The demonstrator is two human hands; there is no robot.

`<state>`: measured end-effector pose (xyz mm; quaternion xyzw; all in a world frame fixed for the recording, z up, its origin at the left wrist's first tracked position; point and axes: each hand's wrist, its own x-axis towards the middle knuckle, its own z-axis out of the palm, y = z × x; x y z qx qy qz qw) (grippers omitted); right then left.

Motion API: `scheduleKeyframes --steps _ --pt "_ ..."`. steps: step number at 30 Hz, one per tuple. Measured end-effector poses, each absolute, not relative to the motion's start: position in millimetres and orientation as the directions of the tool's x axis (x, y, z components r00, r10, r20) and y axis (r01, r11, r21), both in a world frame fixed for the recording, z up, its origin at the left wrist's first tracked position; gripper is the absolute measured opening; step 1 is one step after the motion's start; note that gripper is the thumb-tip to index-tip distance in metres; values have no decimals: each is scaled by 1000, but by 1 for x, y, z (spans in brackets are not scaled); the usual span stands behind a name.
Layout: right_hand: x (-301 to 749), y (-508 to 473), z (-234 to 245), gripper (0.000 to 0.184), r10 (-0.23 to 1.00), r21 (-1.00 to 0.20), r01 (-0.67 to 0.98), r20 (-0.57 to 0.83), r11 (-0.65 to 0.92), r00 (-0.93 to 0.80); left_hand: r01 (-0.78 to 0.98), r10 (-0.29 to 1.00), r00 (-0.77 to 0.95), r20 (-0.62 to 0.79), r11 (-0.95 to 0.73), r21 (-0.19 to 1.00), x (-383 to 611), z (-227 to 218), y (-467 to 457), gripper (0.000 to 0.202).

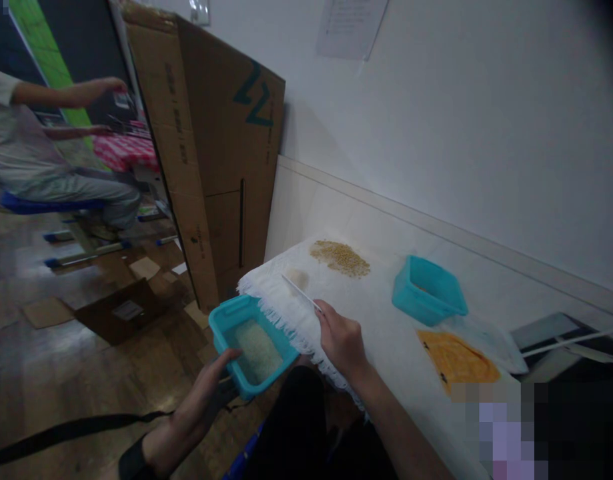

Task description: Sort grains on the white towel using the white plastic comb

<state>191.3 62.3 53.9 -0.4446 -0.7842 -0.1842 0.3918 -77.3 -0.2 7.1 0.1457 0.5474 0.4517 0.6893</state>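
While left hand (212,385) grips bin (266,384) beside cloth (266,283), right hand (341,339) pinches stick (303,293); grain (259,350) binned, pale pile (299,277) on cloth seemingly left.

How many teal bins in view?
2. One teal bin is in the left hand, just off the near edge of the table; the other bin stands on the table, toward the right. More could be hidden behind the big box.

Likely a shared workroom: left of the tall cardboard box (231,153), another person (29,143) sits by a red-and-white checked cloth (122,153), an opened carton (103,313) lying on wood-look flooring (16,373); right of it, a printed notice (351,27) hangs on the white wall (466,147).
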Motion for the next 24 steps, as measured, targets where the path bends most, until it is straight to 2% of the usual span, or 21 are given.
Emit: scheduleKeyframes --steps 11,15,19,24 --pt "185 64 45 32 528 -58 813 786 579 -320 -447 742 -20 -670 593 670 -80 3 3 43" --pt "184 62 43 32 558 -114 793 770 598 -310 -463 747 -32 -664 577 673 -82 3 2 46" --pt "182 66 43 32 551 -109 811 784 574 -285 -458 776 -27 -630 551 697 -80 1 2 42" --pt "176 53 49 34 525 -112 746 778 657 -346 -458 756 -22 -654 574 679 -78 5 3 39"
